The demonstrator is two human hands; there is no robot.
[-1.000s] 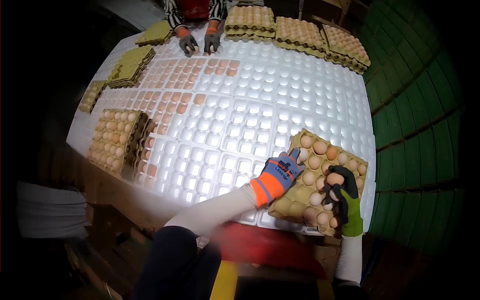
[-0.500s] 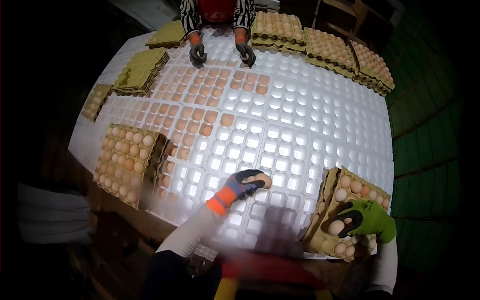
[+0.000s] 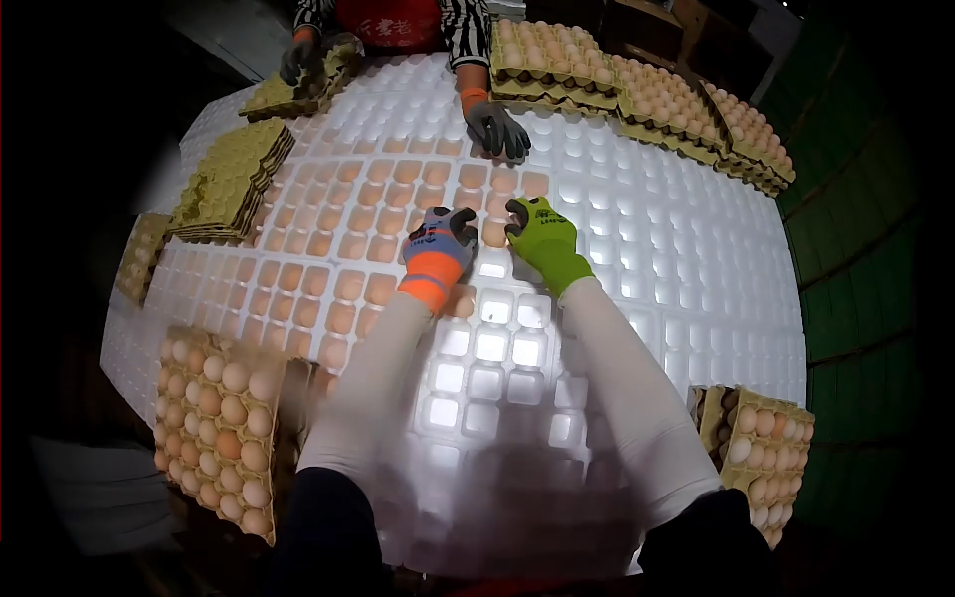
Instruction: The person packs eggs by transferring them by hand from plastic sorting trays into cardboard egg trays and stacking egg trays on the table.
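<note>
My left hand (image 3: 441, 239), in a purple-grey glove with an orange cuff, reaches far over the white moulded trays (image 3: 489, 346). Its fingers are curled down, and what they hold, if anything, is hidden. To its right, my right hand (image 3: 545, 241) in a green glove has its fingers bent in towards the left one. Whatever lies in its grasp cannot be seen. An egg (image 3: 494, 233) shows in a tray cell between both hands. Another egg (image 3: 461, 301) sits in a cell below my left wrist.
Egg-filled cartons stand at near left (image 3: 214, 428), near right (image 3: 771, 448) and back right (image 3: 552, 55). Stacked pulp trays (image 3: 234, 179) lie at far left. Opposite, a person's grey-gloved hand (image 3: 497, 129) hovers over the trays; their other hand (image 3: 298, 60) is at a pulp tray.
My right hand has left the near-right carton, and my left hand has moved forward; both now meet over the trays. The other person's left-side hand has moved to a pulp tray. The view has shifted.
</note>
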